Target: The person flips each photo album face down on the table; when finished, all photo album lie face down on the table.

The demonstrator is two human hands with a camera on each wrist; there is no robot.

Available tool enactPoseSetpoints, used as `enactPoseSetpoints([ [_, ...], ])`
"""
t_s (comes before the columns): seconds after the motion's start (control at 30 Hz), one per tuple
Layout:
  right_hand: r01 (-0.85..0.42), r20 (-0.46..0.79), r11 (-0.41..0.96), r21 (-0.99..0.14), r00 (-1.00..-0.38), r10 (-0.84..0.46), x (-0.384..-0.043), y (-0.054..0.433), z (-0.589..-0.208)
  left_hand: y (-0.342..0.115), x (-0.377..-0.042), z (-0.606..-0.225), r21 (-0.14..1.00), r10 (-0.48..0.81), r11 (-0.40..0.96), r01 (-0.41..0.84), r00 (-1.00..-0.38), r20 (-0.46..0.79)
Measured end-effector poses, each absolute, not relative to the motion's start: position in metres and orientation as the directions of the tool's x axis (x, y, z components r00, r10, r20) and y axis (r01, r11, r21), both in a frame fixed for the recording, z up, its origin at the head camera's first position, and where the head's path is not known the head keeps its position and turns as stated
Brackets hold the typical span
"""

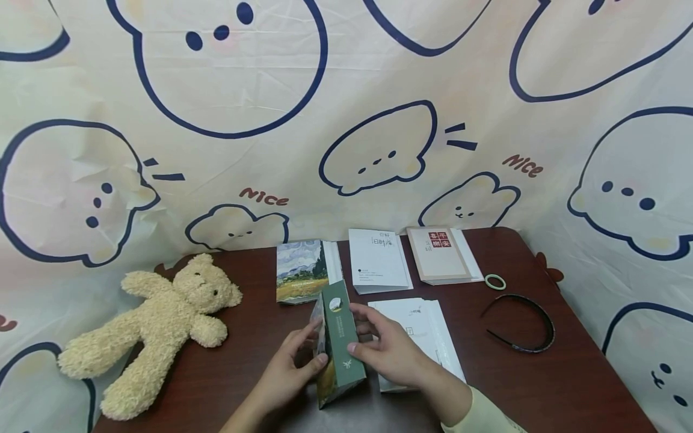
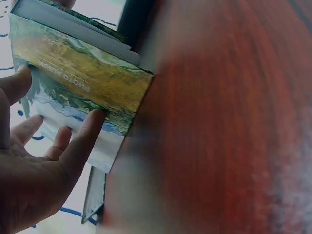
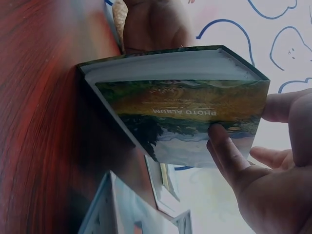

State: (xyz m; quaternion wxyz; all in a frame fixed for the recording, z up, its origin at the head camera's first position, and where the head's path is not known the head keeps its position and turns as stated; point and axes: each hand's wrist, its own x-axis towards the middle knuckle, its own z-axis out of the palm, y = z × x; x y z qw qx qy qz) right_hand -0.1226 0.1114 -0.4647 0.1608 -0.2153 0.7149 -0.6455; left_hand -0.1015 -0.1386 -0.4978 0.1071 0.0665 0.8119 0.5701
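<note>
Both hands hold a photo album (image 1: 342, 337) on edge above the table, its green spine turned up toward the head camera. My left hand (image 1: 287, 373) has its thumb and fingertips on the album's left cover. The right hand (image 1: 397, 349) grips the other side, with the thumb at the spine's edge. A landscape painting and the words PHOTO ALBUM cover the front (image 3: 185, 112) in the right wrist view. In the left wrist view, the left fingertips press a similar painted cover (image 2: 83, 78). White pages (image 3: 170, 66) show between the covers at the bottom end.
Behind stand a painted album (image 1: 299, 270), a white album (image 1: 376, 258) and a beige one (image 1: 438, 255). Another white album (image 1: 425, 331) lies partly under the right forearm. At right are a pale green ring (image 1: 486, 280) and a black headband (image 1: 551, 322); a teddy bear (image 1: 162, 319) lies at left.
</note>
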Motion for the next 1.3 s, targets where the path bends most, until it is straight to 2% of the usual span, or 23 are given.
enactPoseSetpoints([
  [0.3,-0.062,-0.009,0.125,-0.99,-0.863,-0.505,-0.124,0.124,-0.468,-0.142,-0.103,-0.506,0.913,0.275,0.408,-0.022,-0.95,-0.146],
  [0.7,-0.055,-0.035,0.17,-0.984,-0.873,-0.487,-0.125,0.134,-0.48,-0.147,-0.103,-0.505,0.88,0.306,0.474,0.018,-0.941,-0.146],
  [1.13,-0.014,-0.072,0.179,-0.984,-0.883,-0.463,-0.125,0.135,-0.493,-0.151,-0.103,-0.504,0.831,0.27,0.556,0.036,-0.953,-0.139],
  [1.3,-0.018,-0.095,0.241,-0.97,-0.887,-0.452,-0.125,0.13,-0.498,-0.154,-0.103,-0.505,0.811,0.258,0.585,0.03,-0.954,-0.15],
])
